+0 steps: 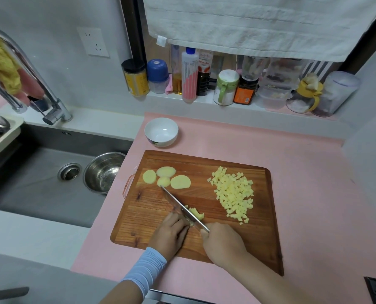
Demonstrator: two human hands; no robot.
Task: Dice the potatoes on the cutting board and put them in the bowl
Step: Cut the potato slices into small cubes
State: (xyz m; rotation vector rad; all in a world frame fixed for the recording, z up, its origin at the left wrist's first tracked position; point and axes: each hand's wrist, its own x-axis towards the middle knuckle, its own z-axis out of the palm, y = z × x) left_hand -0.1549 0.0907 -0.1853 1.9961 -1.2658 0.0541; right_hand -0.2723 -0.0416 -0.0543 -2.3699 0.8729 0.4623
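Down at 6 o'clock on the cutting board (237, 242), the right hand (223, 244) grips the knife (182, 208), blade angled toward 10 o'clock. Pretty sure the left hand (170, 232) curls its fingers on the potato strips (196, 213), but the steel hides the fingertips. Four potato slices (166, 177) sit at 10 o'clock and the diced pile (234, 191) at 2 o'clock. The white bowl (161, 131) is off the board at 11 o'clock, on the pink mat (303, 172).
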